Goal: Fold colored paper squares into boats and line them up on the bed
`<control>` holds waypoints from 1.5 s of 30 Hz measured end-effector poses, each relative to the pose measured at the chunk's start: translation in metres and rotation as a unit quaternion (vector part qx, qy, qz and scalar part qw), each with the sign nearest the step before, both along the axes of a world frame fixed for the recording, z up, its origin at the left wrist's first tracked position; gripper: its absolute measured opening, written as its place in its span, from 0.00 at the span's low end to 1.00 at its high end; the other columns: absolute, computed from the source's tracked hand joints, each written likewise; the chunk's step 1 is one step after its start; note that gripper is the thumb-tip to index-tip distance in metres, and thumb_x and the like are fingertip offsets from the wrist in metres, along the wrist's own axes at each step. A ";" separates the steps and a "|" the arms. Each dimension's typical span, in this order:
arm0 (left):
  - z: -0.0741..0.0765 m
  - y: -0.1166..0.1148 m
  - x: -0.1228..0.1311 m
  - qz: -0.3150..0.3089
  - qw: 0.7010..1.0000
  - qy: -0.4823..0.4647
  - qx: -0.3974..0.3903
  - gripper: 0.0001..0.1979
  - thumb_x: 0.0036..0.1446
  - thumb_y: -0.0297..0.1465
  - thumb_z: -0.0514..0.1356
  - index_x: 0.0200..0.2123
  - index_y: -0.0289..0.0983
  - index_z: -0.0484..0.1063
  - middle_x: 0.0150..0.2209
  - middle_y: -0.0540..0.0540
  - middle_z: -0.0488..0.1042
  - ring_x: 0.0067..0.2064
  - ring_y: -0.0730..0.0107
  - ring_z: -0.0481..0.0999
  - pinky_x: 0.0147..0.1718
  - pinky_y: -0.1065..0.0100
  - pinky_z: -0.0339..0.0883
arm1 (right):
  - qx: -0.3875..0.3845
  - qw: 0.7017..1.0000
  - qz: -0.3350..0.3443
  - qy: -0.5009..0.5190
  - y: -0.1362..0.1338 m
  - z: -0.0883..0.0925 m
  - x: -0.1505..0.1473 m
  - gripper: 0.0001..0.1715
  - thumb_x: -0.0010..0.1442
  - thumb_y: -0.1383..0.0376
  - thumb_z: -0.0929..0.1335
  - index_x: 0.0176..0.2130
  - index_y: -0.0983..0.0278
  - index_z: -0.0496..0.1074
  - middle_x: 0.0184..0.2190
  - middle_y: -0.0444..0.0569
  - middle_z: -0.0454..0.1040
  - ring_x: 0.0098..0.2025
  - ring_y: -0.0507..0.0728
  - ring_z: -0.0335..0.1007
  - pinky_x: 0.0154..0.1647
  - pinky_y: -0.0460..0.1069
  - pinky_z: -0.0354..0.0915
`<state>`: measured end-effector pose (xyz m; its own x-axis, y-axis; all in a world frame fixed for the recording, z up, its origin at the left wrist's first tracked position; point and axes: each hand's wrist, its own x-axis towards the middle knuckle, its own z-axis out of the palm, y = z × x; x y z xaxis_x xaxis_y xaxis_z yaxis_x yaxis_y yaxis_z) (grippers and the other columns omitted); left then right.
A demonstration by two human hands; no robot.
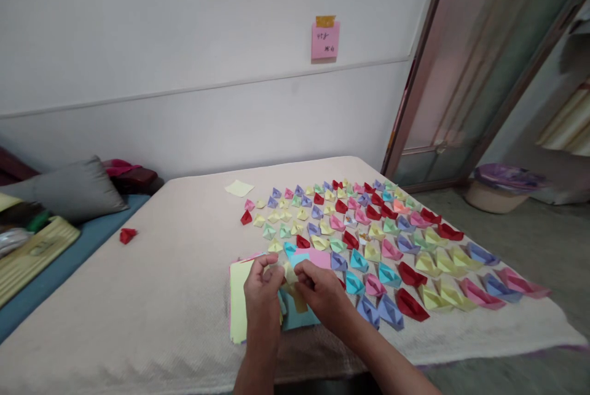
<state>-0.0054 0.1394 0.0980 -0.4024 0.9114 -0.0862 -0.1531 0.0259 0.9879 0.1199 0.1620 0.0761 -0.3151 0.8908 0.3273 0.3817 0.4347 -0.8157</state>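
Between my two hands is a small piece of folded pale yellow paper (290,274). My left hand (263,284) pinches its left side, thumb against curled fingers. On its right side, my right hand (318,287) grips it with fingers closed. Both hands are raised above a stack of coloured paper sheets (238,303), with yellow-green on top at the left. A blue sheet (295,318) and a pink sheet (318,257) lie partly hidden beneath my hands. To the right stand rows of small folded paper boats (354,282) in red, yellow, blue, pink, green and purple.
The boats cover the right of the cloth-covered table (184,297). A crumpled red paper piece (128,235) lies far left, a loose pale yellow sheet (239,188) at the back. A grey cushion (69,189) rests beyond the left edge. A pink note (325,40) hangs on the wall.
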 end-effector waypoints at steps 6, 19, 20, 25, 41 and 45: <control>-0.004 0.002 0.000 0.035 0.985 0.162 0.052 0.02 0.48 0.29 0.60 0.26 0.37 0.71 0.38 0.47 0.74 0.37 0.68 0.73 0.37 0.70 0.64 | -0.005 1.000 -0.001 0.000 -0.001 -0.001 -0.001 0.09 0.50 0.75 0.62 0.31 0.61 0.63 0.21 0.38 0.61 0.24 0.50 0.56 0.25 0.43 0.50; -0.006 0.001 0.001 0.040 0.946 0.305 0.100 0.04 0.50 0.29 0.59 0.25 0.40 0.74 0.38 0.46 0.74 0.45 0.60 0.71 0.44 0.62 0.64 | 0.021 1.000 -0.011 -0.004 0.000 -0.001 -0.001 0.07 0.52 0.73 0.62 0.31 0.61 0.65 0.20 0.38 0.61 0.23 0.50 0.56 0.25 0.44 0.51; -0.006 0.002 0.001 0.037 0.950 0.294 0.099 0.04 0.50 0.29 0.59 0.26 0.40 0.74 0.39 0.45 0.74 0.45 0.60 0.72 0.44 0.63 0.64 | 0.018 1.000 -0.012 -0.002 0.000 -0.001 0.000 0.08 0.51 0.74 0.62 0.30 0.61 0.64 0.20 0.38 0.60 0.23 0.50 0.56 0.25 0.44 0.51; -0.005 0.002 0.000 0.018 0.958 0.272 0.087 0.05 0.50 0.29 0.59 0.25 0.40 0.75 0.40 0.45 0.73 0.44 0.61 0.72 0.41 0.65 0.65 | -0.020 1.000 -0.015 0.017 0.001 0.000 0.000 0.09 0.50 0.74 0.62 0.31 0.60 0.63 0.19 0.37 0.59 0.22 0.51 0.56 0.25 0.44 0.51; -0.003 0.006 -0.002 -0.052 0.976 0.196 0.083 0.06 0.48 0.30 0.61 0.21 0.38 0.71 0.37 0.46 0.74 0.44 0.62 0.71 0.43 0.66 0.61 | -0.022 0.999 0.031 0.021 0.000 0.004 0.000 0.08 0.54 0.73 0.63 0.33 0.61 0.68 0.20 0.37 0.59 0.23 0.50 0.55 0.26 0.44 0.50; -0.005 0.005 -0.004 -0.068 0.977 0.183 0.086 0.09 0.51 0.32 0.59 0.21 0.37 0.72 0.35 0.47 0.73 0.41 0.64 0.71 0.40 0.68 0.62 | -0.048 0.997 0.036 0.049 0.001 0.002 0.002 0.12 0.51 0.76 0.63 0.35 0.61 0.68 0.19 0.36 0.59 0.23 0.49 0.55 0.25 0.44 0.50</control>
<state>-0.0092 0.1446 0.0932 -0.2513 0.9471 0.1998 0.2043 -0.1499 0.9674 0.1215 0.1633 0.0782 -0.3497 0.8958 0.2743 0.2687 0.3764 -0.8866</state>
